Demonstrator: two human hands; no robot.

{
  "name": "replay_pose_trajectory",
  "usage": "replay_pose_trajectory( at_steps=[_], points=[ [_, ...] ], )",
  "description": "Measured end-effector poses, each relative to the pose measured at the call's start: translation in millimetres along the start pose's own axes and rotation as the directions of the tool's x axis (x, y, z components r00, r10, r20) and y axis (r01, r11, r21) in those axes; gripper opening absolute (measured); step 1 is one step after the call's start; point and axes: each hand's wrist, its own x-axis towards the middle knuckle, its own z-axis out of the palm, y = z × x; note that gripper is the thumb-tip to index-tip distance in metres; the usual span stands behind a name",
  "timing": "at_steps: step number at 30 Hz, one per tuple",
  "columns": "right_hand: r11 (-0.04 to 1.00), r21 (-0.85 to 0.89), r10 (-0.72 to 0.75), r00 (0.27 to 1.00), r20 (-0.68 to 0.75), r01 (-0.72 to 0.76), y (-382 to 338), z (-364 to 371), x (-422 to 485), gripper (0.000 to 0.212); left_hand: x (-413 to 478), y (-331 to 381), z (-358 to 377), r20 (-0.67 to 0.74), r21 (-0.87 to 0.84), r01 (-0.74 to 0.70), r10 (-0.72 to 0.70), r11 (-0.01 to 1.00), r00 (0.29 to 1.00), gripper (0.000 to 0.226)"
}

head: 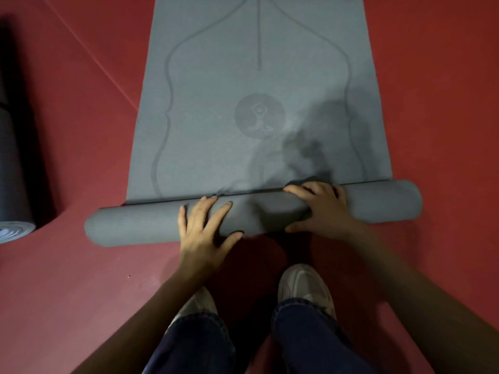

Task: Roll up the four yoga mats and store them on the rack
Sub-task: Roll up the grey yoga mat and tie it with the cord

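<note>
Two hands sit mid-roll on your mat (129, 225): left hand (204, 228) splayed flat, right hand (322, 209) curled over it. Soft, springy foam likely loosens; grip wider.

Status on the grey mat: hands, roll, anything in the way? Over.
Left hand flat on the rolled end, right hand curled over it. Grey mat partly rolled, most flat ahead. Second rolled mat far left, apart.
</note>
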Motion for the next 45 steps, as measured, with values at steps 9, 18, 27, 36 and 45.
replay_pose_trajectory(
  at_steps=[9, 18, 27, 36, 45],
  points=[
    [0.961, -0.218, -0.264, 0.813, -0.519, 0.173, 4, 52, -17, 0.050, 46, -6, -8, 0.135, -0.115, 0.166, -0.150, 0.979, 0.979, 0.071],
    [0.977, -0.128, -0.201, 0.930, -0.307, 0.169, 6, 4, 31, 0.082, 71, -9, -11, -0.008, -0.047, -0.040, 0.039, 0.998, 0.999, 0.040],
    [0.974, -0.079, -0.221, 0.962, -0.160, 0.211, 8, -23, 59, 0.067, 77, -18, 0, 0.019, -0.204, 0.015, -0.012, 0.979, 1.000, 0.060],
    [0.962, -0.221, -0.257, 0.818, -0.514, 0.163, 3, 28, 46, 0.085, 118, -31, -11, 0.187, -0.146, -0.009, 0.037, 0.989, 0.982, 0.067],
    [0.983, -0.151, -0.145, 0.938, -0.315, 0.101, -4, -26, 85, 0.093, 112, -37, -1, 0.062, 0.251, -0.270, 0.262, 0.930, 0.963, 0.060]
  ],
)
